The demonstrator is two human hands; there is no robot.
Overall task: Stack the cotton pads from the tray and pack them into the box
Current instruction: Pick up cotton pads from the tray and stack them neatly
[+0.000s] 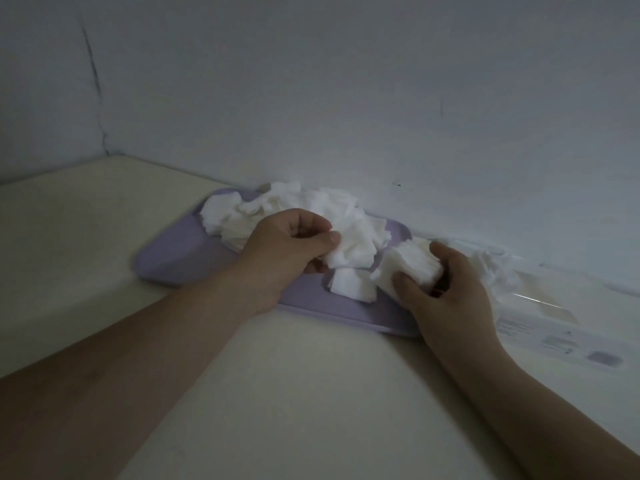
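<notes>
Dim room, pale wall (346, 81) behind and cream tabletop (311, 393) below. Pinching, between thumb and curled fingers of the left hand (287, 251), a crumpled clump of cotton pads (349, 247) at the near edge of the loose pile (304, 209). Gripping, in the right hand (446, 289), a squared stack of pads (410, 263): thumb pressed on the near face, fingers wrapped round the far side, held just over the right end of the tray. Between the two hands, a few flat pads (349, 284) lying on the tray floor. Further out, the lilac tray (173, 261), set on the tabletop with its far edge against the wall, the loose pile heaped over its far half. Just right of the tray, past the right hand, a pale box (554, 327) with a clear window, lying along the wall; more white pads (495, 268) bunched at its tray-side end, inside or merely on top, cannot tell. Bare forearms reaching in from the lower corners.
</notes>
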